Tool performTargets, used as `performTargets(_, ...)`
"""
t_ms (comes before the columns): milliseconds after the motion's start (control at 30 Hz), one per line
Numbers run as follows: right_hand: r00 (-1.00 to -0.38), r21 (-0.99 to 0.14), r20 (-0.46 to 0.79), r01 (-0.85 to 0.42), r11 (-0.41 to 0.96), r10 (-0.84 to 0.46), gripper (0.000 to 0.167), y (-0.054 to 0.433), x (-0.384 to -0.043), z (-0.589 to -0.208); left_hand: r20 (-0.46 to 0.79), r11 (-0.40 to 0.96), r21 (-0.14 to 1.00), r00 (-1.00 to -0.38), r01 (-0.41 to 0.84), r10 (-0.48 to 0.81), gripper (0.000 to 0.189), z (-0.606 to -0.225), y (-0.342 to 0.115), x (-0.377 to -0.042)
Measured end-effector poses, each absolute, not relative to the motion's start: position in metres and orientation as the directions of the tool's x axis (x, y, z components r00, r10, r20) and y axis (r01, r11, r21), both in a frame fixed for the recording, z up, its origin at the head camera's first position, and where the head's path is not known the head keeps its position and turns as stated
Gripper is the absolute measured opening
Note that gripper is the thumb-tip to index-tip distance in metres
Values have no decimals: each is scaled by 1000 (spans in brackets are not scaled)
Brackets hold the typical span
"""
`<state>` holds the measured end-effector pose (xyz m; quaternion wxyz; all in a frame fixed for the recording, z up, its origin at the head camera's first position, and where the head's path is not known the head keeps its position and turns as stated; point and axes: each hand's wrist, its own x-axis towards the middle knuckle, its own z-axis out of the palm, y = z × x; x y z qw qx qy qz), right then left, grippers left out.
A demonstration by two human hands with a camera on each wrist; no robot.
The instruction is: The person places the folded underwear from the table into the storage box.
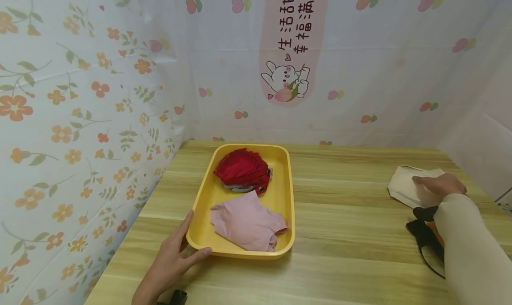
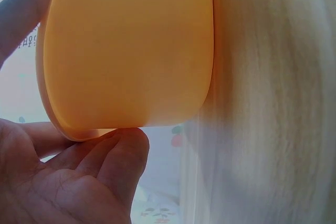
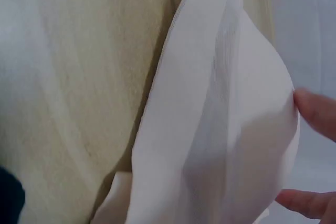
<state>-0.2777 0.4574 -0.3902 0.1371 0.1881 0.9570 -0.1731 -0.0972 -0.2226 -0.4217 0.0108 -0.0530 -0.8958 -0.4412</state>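
Note:
A yellow tray (image 1: 291, 194) stands on the table, and my left hand (image 1: 170, 256) holds its near left corner. The thumb lies along the front rim and the fingers are at the left side; in the left wrist view the curled fingers (image 2: 123, 156) press under the rim. In the tray are a crumpled red garment (image 1: 242, 167) with grey cloth under it, and a pink garment (image 1: 248, 222). Far to the right, my right hand (image 1: 442, 185) touches a smooth cream garment (image 1: 404, 185). Two of its fingertips (image 3: 310, 103) meet the garment's curved edge, apart from each other.
The wooden table (image 1: 344, 238) runs between the tray and the cream garment. Behind it hangs a patterned white cloth (image 1: 360, 65), with a flowered one (image 1: 80, 140) along the left side. A dark strap with a cable (image 1: 428, 242) is on the right wrist.

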Motion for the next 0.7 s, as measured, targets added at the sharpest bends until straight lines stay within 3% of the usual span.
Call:
performTargets(167, -856, -338, -394, 474, 813, 335, 128, 449, -275, -390, 78, 596, 794, -993, 117, 92, 101, -423, -222, -96)
performTargets(400, -848, -318, -346, 510, 799, 403, 118, 440, -272, -392, 83, 595, 795, -993, 120, 89, 100, -423, -222, -95)
performTargets(700, -858, -437, -288, 513, 739, 425, 117, 437, -276, -392, 83, 603, 789, -993, 120, 89, 100, -421, -222, -96)
